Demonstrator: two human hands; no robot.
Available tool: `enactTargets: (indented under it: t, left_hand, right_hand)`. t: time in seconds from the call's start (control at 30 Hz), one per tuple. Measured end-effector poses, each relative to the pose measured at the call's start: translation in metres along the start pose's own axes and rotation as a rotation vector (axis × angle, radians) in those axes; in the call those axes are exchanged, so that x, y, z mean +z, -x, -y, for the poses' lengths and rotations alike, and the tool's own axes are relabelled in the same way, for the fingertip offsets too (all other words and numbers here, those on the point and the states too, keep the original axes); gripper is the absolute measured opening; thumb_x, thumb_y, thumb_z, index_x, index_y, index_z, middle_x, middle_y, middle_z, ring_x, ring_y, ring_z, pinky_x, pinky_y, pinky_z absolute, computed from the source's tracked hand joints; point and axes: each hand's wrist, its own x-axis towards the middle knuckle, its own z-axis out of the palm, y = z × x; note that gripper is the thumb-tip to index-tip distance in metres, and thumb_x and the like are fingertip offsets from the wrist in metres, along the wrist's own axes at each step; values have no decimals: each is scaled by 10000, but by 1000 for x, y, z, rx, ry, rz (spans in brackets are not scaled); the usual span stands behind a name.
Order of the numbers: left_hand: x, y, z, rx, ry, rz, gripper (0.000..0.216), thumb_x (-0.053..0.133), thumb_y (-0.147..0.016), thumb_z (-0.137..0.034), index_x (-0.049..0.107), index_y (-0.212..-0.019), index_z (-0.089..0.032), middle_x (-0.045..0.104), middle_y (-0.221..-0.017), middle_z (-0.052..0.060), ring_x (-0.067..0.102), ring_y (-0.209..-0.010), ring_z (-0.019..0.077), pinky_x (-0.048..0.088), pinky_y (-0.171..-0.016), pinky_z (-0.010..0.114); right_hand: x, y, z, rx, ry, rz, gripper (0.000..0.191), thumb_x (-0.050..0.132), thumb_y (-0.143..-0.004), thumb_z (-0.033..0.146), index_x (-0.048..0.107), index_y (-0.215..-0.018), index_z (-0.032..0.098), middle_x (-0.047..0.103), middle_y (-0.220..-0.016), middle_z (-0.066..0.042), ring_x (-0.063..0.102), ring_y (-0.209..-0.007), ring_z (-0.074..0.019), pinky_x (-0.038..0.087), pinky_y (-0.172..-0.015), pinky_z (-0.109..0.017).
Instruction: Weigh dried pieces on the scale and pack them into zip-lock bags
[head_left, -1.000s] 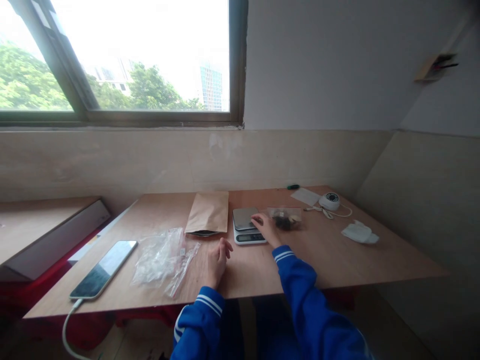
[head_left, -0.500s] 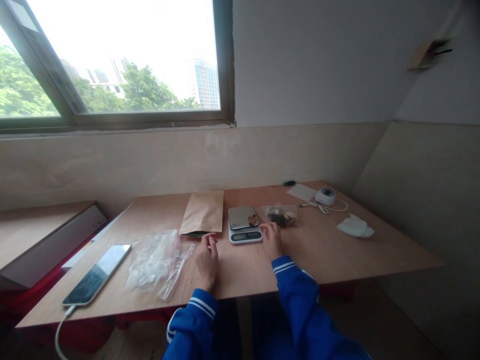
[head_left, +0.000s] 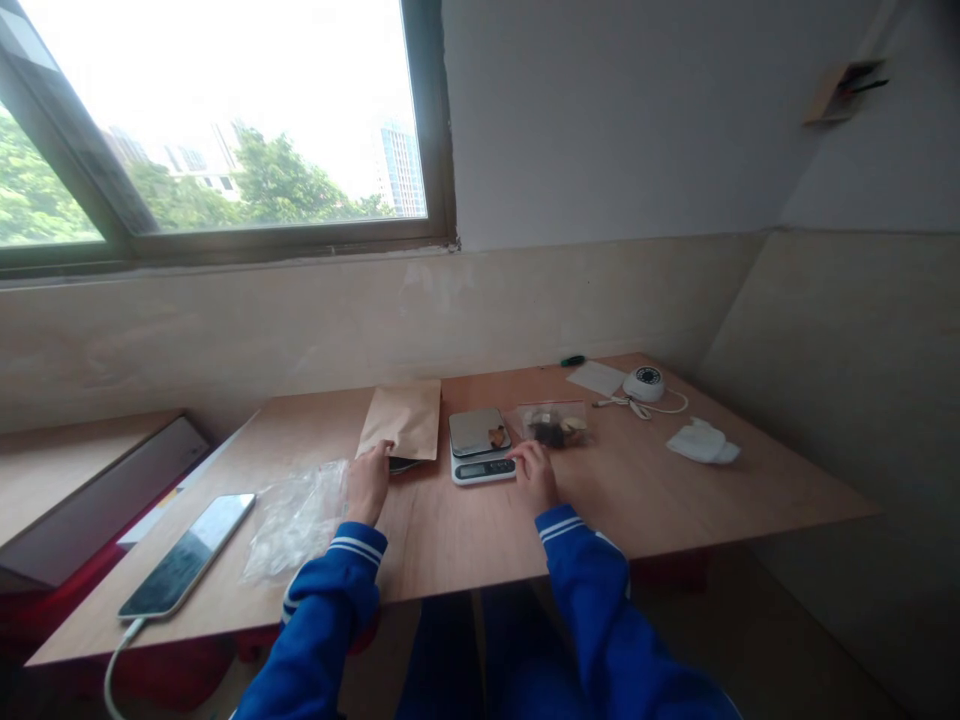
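Observation:
My left hand (head_left: 369, 483) is closed on the near, open end of a brown kraft paper bag (head_left: 409, 418), which lies flat with a dark interior at its mouth. To its right sits a small white digital kitchen scale (head_left: 484, 470) with a steel platform. A brown dried piece (head_left: 496, 436) rests on the platform's right side. My right hand (head_left: 537, 480) is at the scale's front right corner, its loosely bent fingers touching near the buttons and holding nothing. Clear plastic bags (head_left: 300, 520) lie beside my left forearm, partly hidden by it.
Behind my right hand lies a clear zip bag (head_left: 555, 424) with dark and pale contents. Farther right are a white camera-like device (head_left: 643, 384) with a cable, a paper sheet (head_left: 596, 378), a green object (head_left: 572, 360) and crumpled tissue (head_left: 703, 442). A charging phone (head_left: 187, 555) lies left.
My left hand has moved left from the table in front of the scale and taken hold of the paper bag's open end. My right hand stays by the scale. The view has shifted slightly.

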Motion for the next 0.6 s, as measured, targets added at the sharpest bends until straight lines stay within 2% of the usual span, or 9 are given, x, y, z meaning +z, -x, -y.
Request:
enactTargets:
  t: [0.1,0.17,0.23,0.3,0.37,0.47,0.53,0.6]
  left_hand:
    - [-13,4,-5,100,45,-67,290,387,-907,-323,640,-1035,-260,698,-992,36,641,-859,208,416,-657,263]
    - [-22,12,-14,190,86,-145,259,439,-892,-361,656,-1004,-274,699,-991,20,635,-870,182,395,-626,231]
    - [-32,19,-24,251,123,-211,239,478,-877,-363,664,-1000,-277,707,-946,15,635,-820,163,381,-596,218]
    - [-43,23,-31,272,156,-277,235,494,-871,-367,673,-995,-281,711,-919,13,632,-767,152,368,-570,214]
    - [-53,25,-33,230,182,-340,236,502,-865,-382,686,-971,-278,715,-869,14,625,-709,147,351,-541,214]
    - [-62,27,-34,144,211,-395,224,526,-850,-393,701,-917,-270,711,-800,7,602,-621,134,329,-511,210]
    - [-60,31,-36,149,233,-400,213,535,-847,-389,703,-906,-270,711,-818,0,591,-596,120,331,-515,207]
    - [-53,36,-39,194,245,-396,211,531,-854,-380,702,-916,-273,711,-842,-4,589,-605,115,342,-537,207]
  right_hand:
    - [-1,1,39,-131,-99,163,279,400,-825,57,641,-885,184,608,-881,-60,563,-896,-192,478,-815,-347]
    - [6,1,69,-198,-147,257,331,394,-838,58,624,-1033,193,623,-1005,-69,557,-1004,-188,477,-880,-356]
    - [19,0,94,-275,-127,345,383,386,-856,72,568,-1172,186,595,-1175,-80,504,-1150,-187,441,-975,-374]
    - [34,0,111,-350,-39,390,381,404,-867,99,545,-1217,152,563,-1256,-99,448,-1232,-197,401,-1034,-385]
    - [44,0,120,-403,43,423,342,438,-862,110,575,-1175,109,585,-1228,-129,450,-1232,-213,383,-1051,-388]
    - [49,1,127,-393,145,501,206,481,-848,119,649,-965,91,670,-1002,-150,550,-1077,-235,427,-990,-391]
    - [48,-2,133,-350,252,567,156,494,-845,120,649,-850,102,677,-860,-142,595,-935,-243,476,-896,-399]
    - [50,-9,138,-322,363,601,153,495,-834,82,642,-873,90,672,-855,-152,608,-880,-252,502,-809,-400]
